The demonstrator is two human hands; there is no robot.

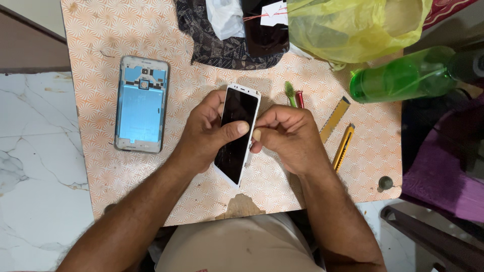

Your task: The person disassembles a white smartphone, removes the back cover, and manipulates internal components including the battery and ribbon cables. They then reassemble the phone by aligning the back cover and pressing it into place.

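Observation:
A white phone [237,132] with a dark screen sits upright and slightly tilted between both hands, over the patterned table [101,30]. My left hand [204,133] grips its left side, thumb laid across the screen. My right hand [290,138] is closed at the phone's right edge, thumb tip pressed against the frame. Whether it also pinches a small tool is hidden. A blue and silver phone back housing [141,105] lies flat to the left.
A yellow utility knife [344,146] and a yellow blade strip [335,119] lie right of my hands. A green-and-red tool [294,94] pokes out behind them. At the back are a dark cloth [227,48], a yellow plastic bag [353,27] and a green bottle [403,75].

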